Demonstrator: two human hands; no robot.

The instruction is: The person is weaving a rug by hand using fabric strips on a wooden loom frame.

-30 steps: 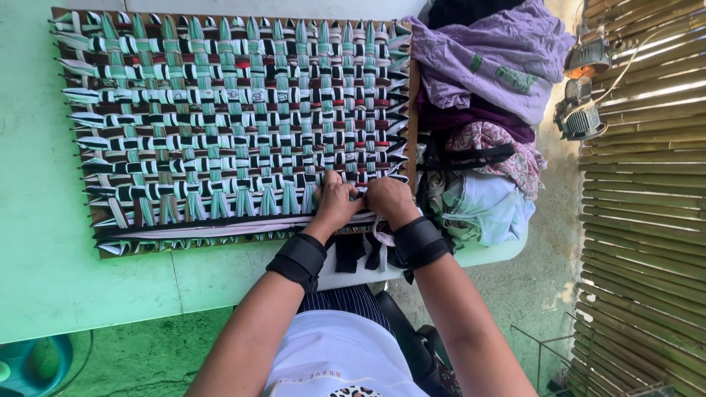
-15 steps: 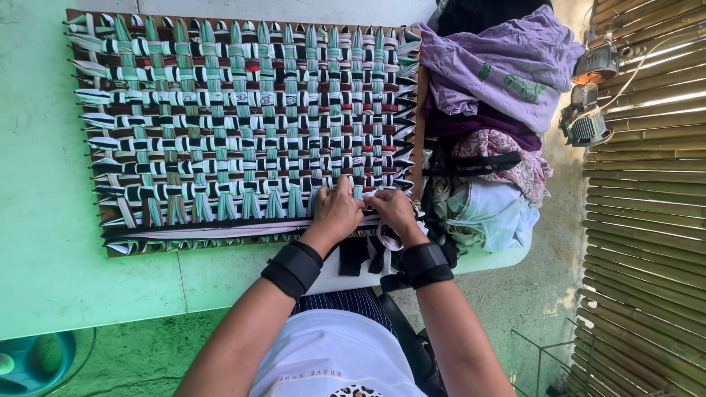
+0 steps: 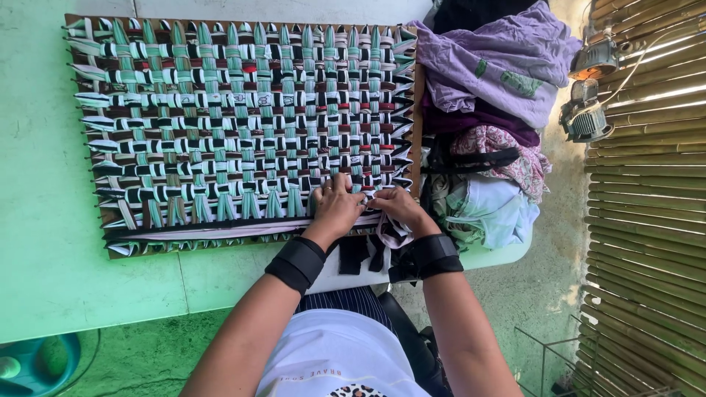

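A large woven mat (image 3: 235, 125) of green, black and white fabric strips is stretched on a wooden frame on the pale green table (image 3: 51, 257). My left hand (image 3: 337, 209) presses on the mat's near edge, fingers spread over the weave. Right beside it, my right hand (image 3: 393, 206) pinches a light fabric strip (image 3: 393, 234) at that same edge. Both wrists wear black bands. Loose dark strip ends (image 3: 360, 254) hang off the table edge below my hands.
A heap of clothes (image 3: 493, 117), purple, floral and pale blue, lies on the table right of the frame. A bamboo fence (image 3: 647, 220) runs down the right side, with two small fans (image 3: 588, 117) by it. A blue basin (image 3: 37, 364) sits at lower left.
Both hands have edged slightly right and closer together along the mat's near edge, the right hand now gripping the light strip.
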